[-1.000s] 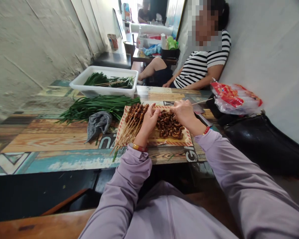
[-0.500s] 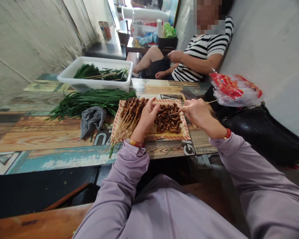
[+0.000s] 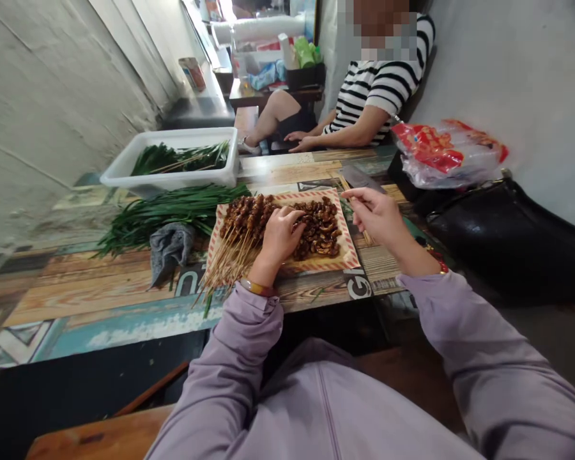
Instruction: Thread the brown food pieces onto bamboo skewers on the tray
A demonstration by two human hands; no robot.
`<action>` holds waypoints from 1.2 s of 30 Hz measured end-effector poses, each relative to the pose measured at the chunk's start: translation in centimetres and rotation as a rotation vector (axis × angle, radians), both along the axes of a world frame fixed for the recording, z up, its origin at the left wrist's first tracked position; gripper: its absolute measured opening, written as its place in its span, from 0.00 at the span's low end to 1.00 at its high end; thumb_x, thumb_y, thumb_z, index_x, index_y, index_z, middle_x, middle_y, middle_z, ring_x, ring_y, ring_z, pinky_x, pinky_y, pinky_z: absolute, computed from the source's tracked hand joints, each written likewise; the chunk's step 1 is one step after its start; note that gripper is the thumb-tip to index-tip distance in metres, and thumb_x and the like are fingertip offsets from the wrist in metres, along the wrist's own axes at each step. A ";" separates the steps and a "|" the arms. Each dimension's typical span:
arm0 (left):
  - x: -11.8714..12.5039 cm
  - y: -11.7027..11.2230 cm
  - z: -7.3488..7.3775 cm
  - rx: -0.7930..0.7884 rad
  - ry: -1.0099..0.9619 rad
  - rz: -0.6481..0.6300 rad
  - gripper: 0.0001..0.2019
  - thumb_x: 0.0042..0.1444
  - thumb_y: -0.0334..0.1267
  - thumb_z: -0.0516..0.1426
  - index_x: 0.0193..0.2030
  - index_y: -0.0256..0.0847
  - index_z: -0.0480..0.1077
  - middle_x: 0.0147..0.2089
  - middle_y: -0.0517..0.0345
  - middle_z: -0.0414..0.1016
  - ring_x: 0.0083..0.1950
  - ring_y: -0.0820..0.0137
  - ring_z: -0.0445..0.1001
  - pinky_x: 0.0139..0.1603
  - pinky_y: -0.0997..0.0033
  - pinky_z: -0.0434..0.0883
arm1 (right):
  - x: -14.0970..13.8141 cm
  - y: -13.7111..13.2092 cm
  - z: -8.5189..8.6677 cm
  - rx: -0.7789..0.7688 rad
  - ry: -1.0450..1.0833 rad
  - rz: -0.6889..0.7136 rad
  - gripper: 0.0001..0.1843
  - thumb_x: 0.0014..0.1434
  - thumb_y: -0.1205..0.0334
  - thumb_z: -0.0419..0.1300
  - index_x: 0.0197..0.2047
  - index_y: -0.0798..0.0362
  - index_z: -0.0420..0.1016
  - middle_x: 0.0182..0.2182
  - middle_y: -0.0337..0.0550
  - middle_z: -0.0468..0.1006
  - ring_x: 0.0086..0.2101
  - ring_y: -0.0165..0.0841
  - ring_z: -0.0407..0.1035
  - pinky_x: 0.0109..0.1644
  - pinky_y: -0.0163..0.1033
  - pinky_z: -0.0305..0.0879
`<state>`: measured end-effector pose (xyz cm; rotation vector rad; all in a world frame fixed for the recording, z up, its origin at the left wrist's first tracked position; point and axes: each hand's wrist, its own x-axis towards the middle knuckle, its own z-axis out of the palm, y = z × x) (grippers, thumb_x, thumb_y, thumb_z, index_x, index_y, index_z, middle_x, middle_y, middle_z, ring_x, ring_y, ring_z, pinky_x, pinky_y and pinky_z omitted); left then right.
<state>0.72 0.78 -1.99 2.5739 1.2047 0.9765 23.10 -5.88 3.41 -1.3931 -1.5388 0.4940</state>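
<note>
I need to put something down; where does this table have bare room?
Bare planks show left of the grey cloth, and in a patch behind the striped paper, right of the white tub. It is crowded from the loose green stalks across the skewers to the right hand.

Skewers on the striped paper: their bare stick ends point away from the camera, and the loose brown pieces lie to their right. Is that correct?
Not quite. In the head view, the bare stick ends of the skewers on the striped paper point toward the camera, not away from it. The loose brown pieces do lie to their right.
</note>
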 end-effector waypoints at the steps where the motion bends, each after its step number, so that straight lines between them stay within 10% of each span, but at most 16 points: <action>1: -0.1 0.0 0.2 0.005 0.013 0.005 0.12 0.59 0.38 0.56 0.48 0.39 0.75 0.46 0.48 0.76 0.48 0.60 0.70 0.52 0.59 0.67 | -0.3 0.1 0.0 -0.057 0.163 0.024 0.12 0.62 0.58 0.54 0.45 0.51 0.74 0.23 0.35 0.69 0.21 0.27 0.64 0.22 0.33 0.61; 8: -1.1 0.2 1.1 -0.020 0.014 0.060 0.09 0.59 0.35 0.56 0.43 0.38 0.76 0.42 0.50 0.76 0.45 0.62 0.72 0.49 0.60 0.67 | -2.4 1.3 0.7 -0.138 0.639 0.093 0.08 0.55 0.58 0.61 0.36 0.51 0.68 0.22 0.30 0.67 0.18 0.22 0.64 0.18 0.28 0.63; 26: 0.1 -0.1 0.4 -0.064 0.200 0.023 0.12 0.57 0.35 0.58 0.47 0.39 0.76 0.43 0.49 0.76 0.45 0.61 0.68 0.49 0.59 0.67 | -1.7 4.6 -1.1 -0.169 0.777 0.229 0.13 0.55 0.50 0.65 0.31 0.49 0.69 0.21 0.30 0.66 0.18 0.22 0.60 0.17 0.29 0.57; 36: -0.6 -0.2 1.6 -0.543 -0.613 0.084 0.11 0.55 0.41 0.61 0.40 0.37 0.77 0.41 0.53 0.78 0.43 0.68 0.73 0.46 0.69 0.68 | -1.8 4.0 -0.9 -0.139 0.635 0.254 0.11 0.56 0.51 0.63 0.31 0.48 0.72 0.22 0.33 0.69 0.22 0.26 0.62 0.23 0.33 0.58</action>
